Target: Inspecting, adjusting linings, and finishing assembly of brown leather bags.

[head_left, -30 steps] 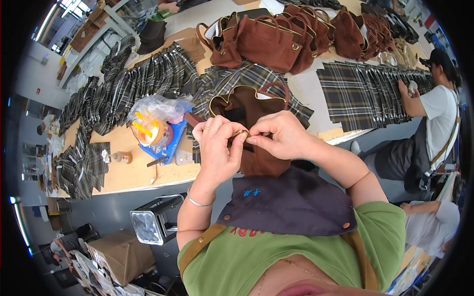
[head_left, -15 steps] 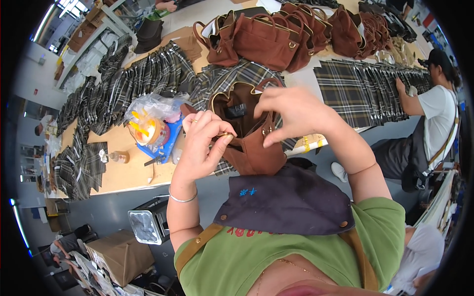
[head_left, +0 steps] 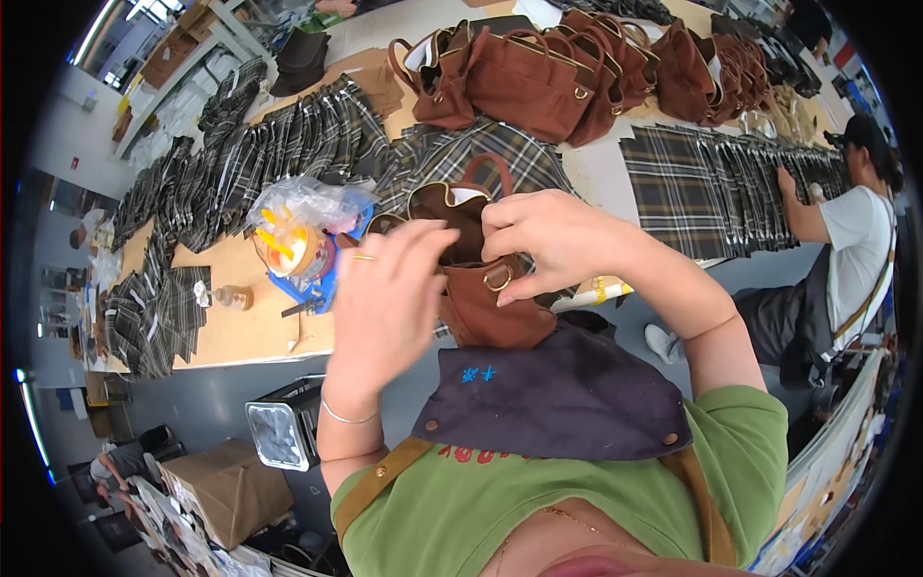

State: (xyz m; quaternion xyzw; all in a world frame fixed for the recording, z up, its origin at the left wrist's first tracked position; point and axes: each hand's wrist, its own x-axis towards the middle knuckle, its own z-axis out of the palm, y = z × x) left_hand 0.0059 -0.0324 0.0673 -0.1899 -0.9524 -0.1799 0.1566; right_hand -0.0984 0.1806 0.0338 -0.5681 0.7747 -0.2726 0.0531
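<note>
A brown handbag (head_left: 500, 322) with a gold zip along its open mouth stands at the table's front edge, against my apron (head_left: 558, 394). Its dark lining shows inside, and one handle (head_left: 495, 171) arches up on the far side. My right hand (head_left: 562, 240) has its fingers curled over the bag's near rim, thumb below, beside a gold D-ring (head_left: 498, 279). My left hand (head_left: 389, 298) is at the bag's left side, smeared by motion. Its fingertips are near the rim; whether they touch or hold anything is unclear.
Several finished brown handbags (head_left: 524, 82) stand at the back. Plaid fabric pieces (head_left: 317, 135) lie left, with more plaid panels (head_left: 673, 188) right. A tub (head_left: 303, 255) of yellow-handled tools sits on a blue tray (head_left: 312, 300), near a small bottle (head_left: 231, 298). Another person (head_left: 851, 231) works at right.
My right hand has gone from spread fingers to closing on the near rim. My left hand has left the small metal fitting it pinched and is moving. The D-ring now faces up.
</note>
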